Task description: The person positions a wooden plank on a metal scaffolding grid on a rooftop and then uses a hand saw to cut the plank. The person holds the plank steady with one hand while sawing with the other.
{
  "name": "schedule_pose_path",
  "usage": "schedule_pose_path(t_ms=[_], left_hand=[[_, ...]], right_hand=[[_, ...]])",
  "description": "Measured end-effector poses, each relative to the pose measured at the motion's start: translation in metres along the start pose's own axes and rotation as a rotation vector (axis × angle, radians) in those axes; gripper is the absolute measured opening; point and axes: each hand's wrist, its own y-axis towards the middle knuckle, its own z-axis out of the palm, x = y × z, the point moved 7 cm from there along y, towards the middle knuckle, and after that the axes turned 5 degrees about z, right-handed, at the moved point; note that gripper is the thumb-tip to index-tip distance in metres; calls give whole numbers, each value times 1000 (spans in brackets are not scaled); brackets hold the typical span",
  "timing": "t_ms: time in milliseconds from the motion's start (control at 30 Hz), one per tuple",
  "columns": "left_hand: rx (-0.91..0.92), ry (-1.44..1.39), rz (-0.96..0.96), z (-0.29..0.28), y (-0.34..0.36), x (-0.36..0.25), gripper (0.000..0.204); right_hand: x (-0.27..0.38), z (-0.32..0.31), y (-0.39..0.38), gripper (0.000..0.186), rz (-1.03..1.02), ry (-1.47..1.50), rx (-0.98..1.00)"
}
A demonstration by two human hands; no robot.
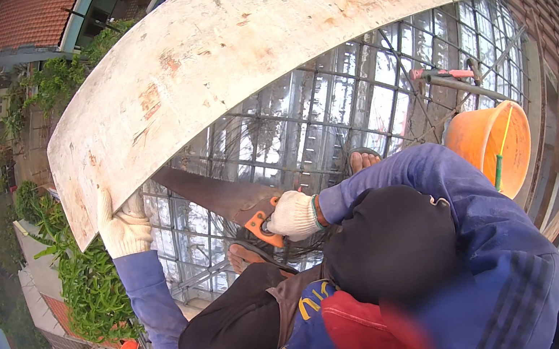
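Observation:
A long pale board (225, 59), stained and scuffed, stretches across the upper part of the view. My left hand (126, 229), in a white knit glove, grips its near edge close to the left corner. In a matching glove, my right hand (293, 217) is closed round the orange handle of a handsaw (220, 190). The saw's dark blade slants up and left, and its tip meets the board's edge to the right of my left hand. The blade's far end is hidden at the board.
Under my feet lies a grid of steel bars (329, 119) over shiny metal decking. An orange bucket (465, 145) stands at the right, with a green-handled tool (498, 173) in it. Beyond it rests a red tool (450, 73) on a pipe. Foliage (94, 299) and roofs lie below at left.

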Motion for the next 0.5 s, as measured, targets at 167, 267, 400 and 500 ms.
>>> schedule_pose_path(t_ms=[167,267,400,500], left_hand=[[-15,-79,-16,-27,20,3,51],[56,-135,-67,-18,21,11,51],[30,-107,-38,-31,34,16,48],[-18,-75,-66,-48,51,25,46]], right_hand=[[-13,-167,-85,27,64,58,-269],[-41,-230,-181,25,183,256,-539],[-42,-239,-306,36,394,541,-592],[-31,-246,-371,42,587,681,-612]])
